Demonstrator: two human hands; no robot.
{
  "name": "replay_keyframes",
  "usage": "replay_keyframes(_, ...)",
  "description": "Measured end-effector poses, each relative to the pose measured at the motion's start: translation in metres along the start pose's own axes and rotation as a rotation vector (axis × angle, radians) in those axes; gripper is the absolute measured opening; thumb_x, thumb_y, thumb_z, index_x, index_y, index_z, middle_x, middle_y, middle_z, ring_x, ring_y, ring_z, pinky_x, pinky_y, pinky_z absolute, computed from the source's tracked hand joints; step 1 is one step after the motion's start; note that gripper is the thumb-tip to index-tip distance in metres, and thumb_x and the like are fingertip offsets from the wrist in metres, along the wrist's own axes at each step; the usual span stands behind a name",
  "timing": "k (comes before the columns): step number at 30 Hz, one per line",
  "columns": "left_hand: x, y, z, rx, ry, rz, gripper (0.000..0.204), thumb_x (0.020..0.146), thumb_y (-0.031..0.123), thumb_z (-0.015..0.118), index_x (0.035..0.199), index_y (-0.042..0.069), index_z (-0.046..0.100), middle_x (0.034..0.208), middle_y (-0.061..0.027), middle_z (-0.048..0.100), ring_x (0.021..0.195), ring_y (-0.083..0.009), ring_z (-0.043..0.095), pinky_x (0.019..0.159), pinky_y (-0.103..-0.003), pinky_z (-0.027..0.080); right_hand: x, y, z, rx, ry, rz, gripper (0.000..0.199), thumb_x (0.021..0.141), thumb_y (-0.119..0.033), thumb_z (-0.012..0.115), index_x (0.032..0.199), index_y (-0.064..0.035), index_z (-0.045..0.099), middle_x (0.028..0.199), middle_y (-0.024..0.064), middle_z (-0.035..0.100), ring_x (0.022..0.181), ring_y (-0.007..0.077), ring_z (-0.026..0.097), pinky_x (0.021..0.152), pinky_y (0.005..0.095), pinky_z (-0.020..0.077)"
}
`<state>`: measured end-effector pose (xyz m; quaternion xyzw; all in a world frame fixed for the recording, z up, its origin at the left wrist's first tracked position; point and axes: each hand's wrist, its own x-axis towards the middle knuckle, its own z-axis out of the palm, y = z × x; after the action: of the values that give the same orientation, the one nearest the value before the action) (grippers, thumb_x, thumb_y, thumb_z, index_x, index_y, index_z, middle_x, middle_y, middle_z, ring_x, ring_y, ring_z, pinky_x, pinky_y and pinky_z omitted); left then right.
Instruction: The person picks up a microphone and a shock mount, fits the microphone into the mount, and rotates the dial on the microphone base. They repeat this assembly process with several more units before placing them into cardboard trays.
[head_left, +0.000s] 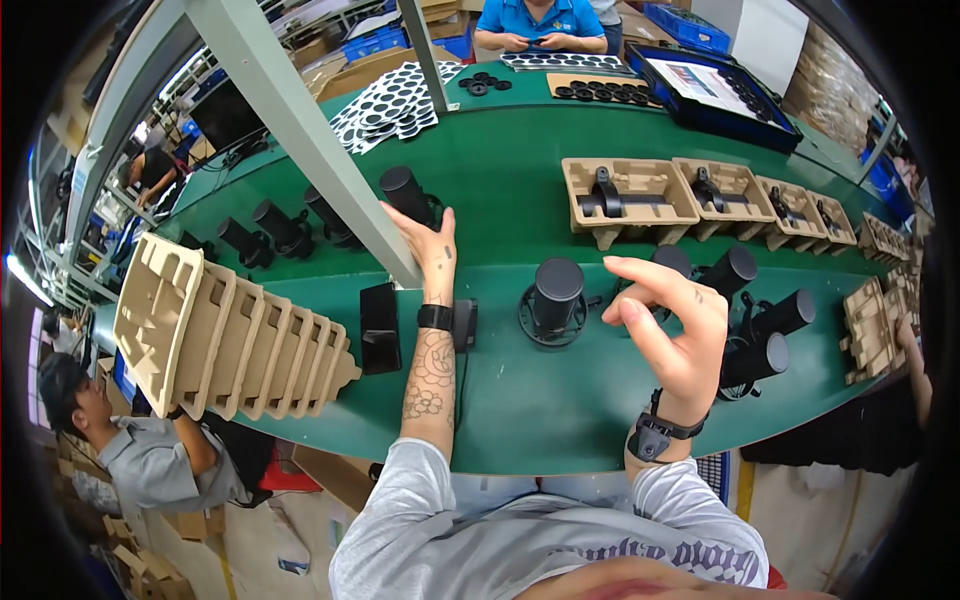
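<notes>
My left hand (428, 240) reaches past a slanted metal post. Its thumb and fingers lie on either side of the lower part of a black cylindrical device (402, 188), closed round it; the post hides some of the fingers. My right hand (682, 315) hovers over the green table with bent fingers, thumb and forefinger apart and nothing between them. Left of that hand a similar black cylinder on a round ringed base (557, 292) stands upright. Several more black cylinders (728, 270) stand or tilt beside and behind the right hand.
Stacked brown pulp trays (235, 335) lean at the left. The grey post (300, 130) crosses before my left hand. A dark flat phone-like object (380, 328) lies by my left forearm. Pulp trays with black parts (630, 195) line the far right. A co-worker in blue (545, 25) sits opposite.
</notes>
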<state>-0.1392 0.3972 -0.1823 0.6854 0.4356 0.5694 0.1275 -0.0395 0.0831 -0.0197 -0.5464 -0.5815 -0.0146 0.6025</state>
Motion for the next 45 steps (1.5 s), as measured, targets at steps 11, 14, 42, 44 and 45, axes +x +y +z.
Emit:
replay_keyframes(11,-0.005,-0.016,-0.001,0.199,-0.252,0.104,0.085,0.061,0.015,0.084,0.134,0.004,0.04,0.132,-0.0159,0.043,0.127,-0.0362,0.036,0.105,-0.046,0.034,0.001,0.004,0.008,-0.014,-0.022,0.057,0.032,0.076,0.001,0.061,0.108,0.0018,0.066,0.069,0.0075,0.066,0.06,0.0126,0.062,0.06,0.0238,0.0481)
replay_keyframes(14,-0.006,0.002,-0.009,0.071,-0.167,0.157,0.081,0.061,0.017,0.083,0.131,0.006,0.042,0.13,-0.0162,0.044,0.124,-0.0369,0.038,0.104,-0.047,0.035,0.001,0.011,0.012,0.025,0.038,0.102,0.032,0.08,0.0,0.06,0.111,0.0013,0.065,0.072,0.0069,0.066,0.062,0.0115,0.062,0.059,0.0226,0.0476)
replay_keyframes(42,-0.026,0.157,-0.186,-0.625,-0.3,0.48,0.078,0.065,0.044,0.085,0.121,0.002,0.051,0.115,-0.0179,0.058,0.102,-0.029,0.058,0.088,-0.04,0.047,0.01,0.072,0.029,0.981,-0.072,0.2,0.075,0.055,-0.032,0.075,0.116,-0.0015,0.043,0.105,0.0216,0.055,0.095,0.0286,0.06,0.083,0.0359,0.0502)
replay_keyframes(44,-0.025,0.167,-0.192,-0.558,-0.271,0.613,0.068,0.06,0.033,0.09,0.113,0.006,0.056,0.116,-0.0169,0.058,0.103,-0.0294,0.057,0.087,-0.041,0.048,0.018,0.07,0.034,1.086,-0.092,0.241,0.073,0.056,-0.026,0.073,0.118,-0.0029,0.043,0.108,0.0232,0.054,0.097,0.0293,0.058,0.087,0.0366,0.0483)
replay_keyframes(45,-0.024,0.168,-0.195,-0.408,-0.256,0.747,0.074,0.062,0.046,0.087,0.111,0.005,0.051,0.11,-0.0209,0.055,0.097,-0.029,0.057,0.082,-0.04,0.05,0.02,0.069,0.037,1.1,-0.084,0.276,0.073,0.054,-0.024,0.072,0.118,-0.0031,0.044,0.108,0.0236,0.054,0.098,0.0294,0.057,0.089,0.0365,0.0476)
